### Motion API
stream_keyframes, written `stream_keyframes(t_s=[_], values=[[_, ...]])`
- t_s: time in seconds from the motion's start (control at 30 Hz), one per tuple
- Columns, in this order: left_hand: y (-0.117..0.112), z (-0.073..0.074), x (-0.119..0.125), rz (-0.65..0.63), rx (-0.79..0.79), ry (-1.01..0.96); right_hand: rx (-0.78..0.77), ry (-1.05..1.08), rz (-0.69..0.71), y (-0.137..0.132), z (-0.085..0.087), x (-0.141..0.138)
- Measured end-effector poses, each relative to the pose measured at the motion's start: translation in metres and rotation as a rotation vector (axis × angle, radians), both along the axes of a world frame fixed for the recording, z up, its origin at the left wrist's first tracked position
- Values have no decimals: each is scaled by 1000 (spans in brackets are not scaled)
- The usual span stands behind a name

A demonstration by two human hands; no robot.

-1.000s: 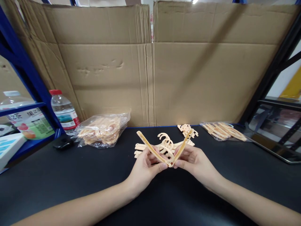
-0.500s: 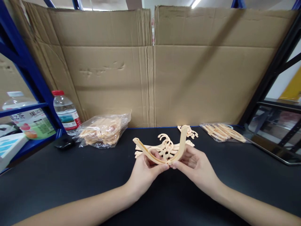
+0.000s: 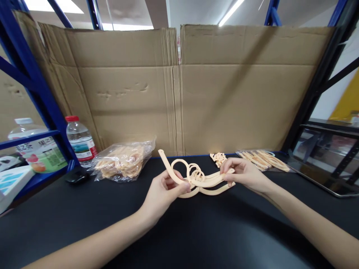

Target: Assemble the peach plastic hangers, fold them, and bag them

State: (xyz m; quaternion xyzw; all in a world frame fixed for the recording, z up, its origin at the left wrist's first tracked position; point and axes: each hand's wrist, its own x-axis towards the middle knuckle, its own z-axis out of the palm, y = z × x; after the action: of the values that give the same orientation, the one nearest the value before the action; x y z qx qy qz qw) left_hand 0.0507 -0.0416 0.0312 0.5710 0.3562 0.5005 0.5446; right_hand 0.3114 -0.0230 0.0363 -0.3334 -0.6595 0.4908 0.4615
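Between my two hands is a beige plastic clothes hanger (image 3: 168, 164) with curved arms and a round hook at its middle. My left hand (image 3: 162, 194) pinches it near the middle joint, thumb in front. Its left arm rises steeply, while the right arm lies lower and nearly level. My right hand (image 3: 245, 174) has its fingers closed at the end of that right arm. Behind and under it, more hangers (image 3: 215, 192) of the same kind lie on the black table; their overlap partly hides where one ends and another begins.
Small beige parts (image 3: 217, 158) lie in a pile at the back. A clear bag of beige pieces (image 3: 120, 160) is back left, another bag of long pieces (image 3: 260, 160) back right. Left stand a bottle (image 3: 81, 144) and a black mouse (image 3: 77, 175). A cardboard wall (image 3: 134, 104) closes the back.
My right hand has moved right, from the hanger's middle to the end of its right arm. That arm has swung down from upright to nearly level. The view has tilted up a little.
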Motion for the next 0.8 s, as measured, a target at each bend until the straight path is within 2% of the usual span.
stream_keyframes(t_s=[0.17, 0.3, 0.43, 0.5, 0.57, 0.67, 0.8], values=[[8, 8, -11, 41, -13, -49, 155, -328, 2, 3, 0, 10], [12, 0, -30, 37, -40, -20, 277, -534, 36, 0, 5, 12], [20, -10, -55, -53, 6, 167, 334, -728, 115, -2, 11, 19], [25, -12, -63, -91, 151, 373, 333, -806, 119, -2, 11, 21], [29, -12, -66, -139, 386, 581, 325, -849, 115, -2, 9, 22], [32, -13, -67, -219, 708, 753, 336, -887, 109, 0, 4, 21], [30, -14, -67, -216, 858, 852, 378, -953, 51, 3, -1, 21]])
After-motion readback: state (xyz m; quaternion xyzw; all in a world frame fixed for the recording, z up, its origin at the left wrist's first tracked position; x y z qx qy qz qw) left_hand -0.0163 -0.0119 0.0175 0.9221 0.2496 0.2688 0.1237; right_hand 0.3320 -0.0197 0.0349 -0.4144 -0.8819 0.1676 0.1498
